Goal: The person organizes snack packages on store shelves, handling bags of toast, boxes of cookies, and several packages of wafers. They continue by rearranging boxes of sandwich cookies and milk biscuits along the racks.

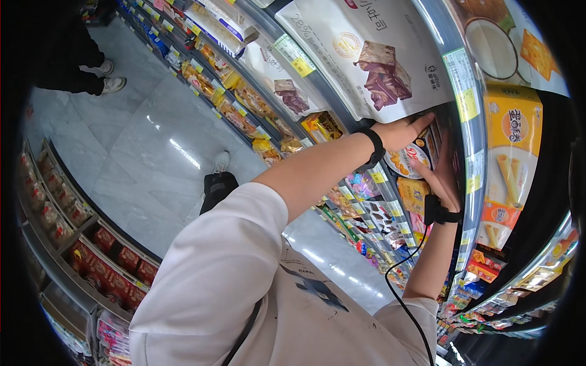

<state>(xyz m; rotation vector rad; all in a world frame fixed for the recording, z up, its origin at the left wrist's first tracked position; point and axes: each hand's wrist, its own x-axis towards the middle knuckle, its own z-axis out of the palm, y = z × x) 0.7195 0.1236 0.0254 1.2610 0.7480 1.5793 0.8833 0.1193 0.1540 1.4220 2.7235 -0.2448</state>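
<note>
Both of my hands are inside a shelf, on either side of a dark cookie package (pixel 407 159) with a rounded white label showing butter cookies. My left hand (pixel 403 131) lies along its upper side, one finger stretched toward the back and the others partly hidden. My right hand (pixel 438 171) is on the opposite side, with its thumb against the package front and its fingers extended along the edge. A large white toast bag (pixel 366 59) stands right beside my left hand. Below the package sits a yellow snack pack (pixel 413 194).
Egg roll boxes (pixel 512 137) stand on the neighbouring shelf past a price-tag rail (pixel 467 100). A black cable (pixel 393 279) hangs from my right wristband. Red packages (pixel 105 270) fill a display behind me. Another person's legs (pixel 78 68) are on the tiled floor (pixel 132 123).
</note>
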